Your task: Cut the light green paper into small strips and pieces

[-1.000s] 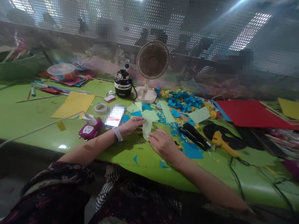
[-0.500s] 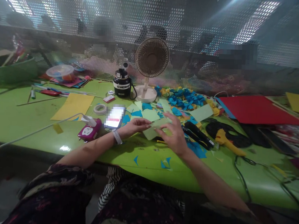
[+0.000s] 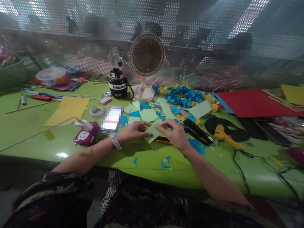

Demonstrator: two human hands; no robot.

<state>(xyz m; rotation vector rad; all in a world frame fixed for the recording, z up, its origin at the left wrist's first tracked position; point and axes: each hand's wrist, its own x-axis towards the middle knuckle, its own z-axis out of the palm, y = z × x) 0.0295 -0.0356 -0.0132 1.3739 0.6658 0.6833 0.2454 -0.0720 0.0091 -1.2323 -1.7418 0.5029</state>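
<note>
A small piece of pale green paper (image 3: 151,131) is held between my two hands, just above the front middle of the green table. My left hand (image 3: 135,131) pinches its left side, thumb below and fingers above. From the right, my right hand (image 3: 175,133) grips its upper right edge between thumb and fingertips. Behind the hands lie more pale green paper pieces (image 3: 148,115) among blue and yellow scraps. A black stapler (image 3: 197,132) rests to the right of my right hand. Partly hidden under the held paper is a yellow-and-black tool (image 3: 163,139).
A phone (image 3: 112,118), a tape roll (image 3: 96,111) and a purple device (image 3: 85,135) with a cable stand left. Behind are a fan (image 3: 147,55) and a black bottle (image 3: 117,84). Rightward lie a yellow glue gun (image 3: 227,137) and red sheets (image 3: 262,103). Blue scraps (image 3: 166,162) lie near the front edge.
My right hand has come down from its raised, spread pose and now pinches the paper's upper right. The paper is tilted differently. The whole view has shifted slightly.
</note>
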